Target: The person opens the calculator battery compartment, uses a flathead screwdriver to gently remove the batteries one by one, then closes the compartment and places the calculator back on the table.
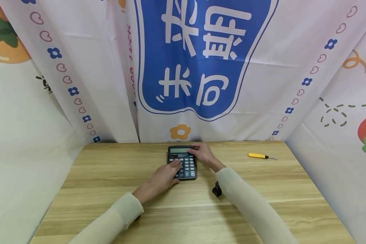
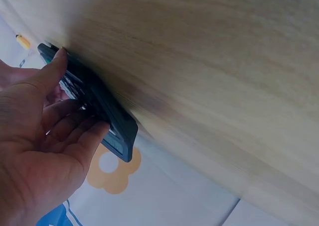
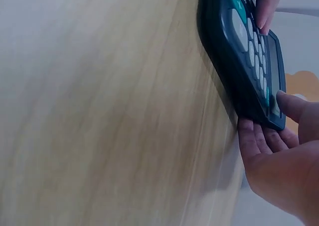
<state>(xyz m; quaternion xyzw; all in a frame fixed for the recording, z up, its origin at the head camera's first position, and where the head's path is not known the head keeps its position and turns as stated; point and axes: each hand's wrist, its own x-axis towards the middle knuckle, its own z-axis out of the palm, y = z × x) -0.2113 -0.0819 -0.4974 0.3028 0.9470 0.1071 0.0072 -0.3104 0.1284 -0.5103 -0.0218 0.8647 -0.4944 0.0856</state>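
Observation:
A black desk calculator [image 1: 187, 165] with a grey display, pale keys and a few green ones lies near the table's back edge, display end toward the curtain. My right hand [image 1: 203, 153] grips its far right corner. The right wrist view shows that thumb [image 3: 290, 105] on the display end and the other fingers at the side and underneath. From the left, my left hand [image 1: 162, 174] reaches over the keypad, fingertips on the keys, hiding several of them. In the left wrist view, its thumb [image 2: 57, 64] lies along the calculator's near end.
A yellow-handled screwdriver [image 1: 257, 156] lies toward the back right of the wooden table [image 1: 109, 176]. A small black object [image 1: 217, 189] shows beside the right sleeve. Printed white curtains [image 1: 262, 101] stand at the back and both sides.

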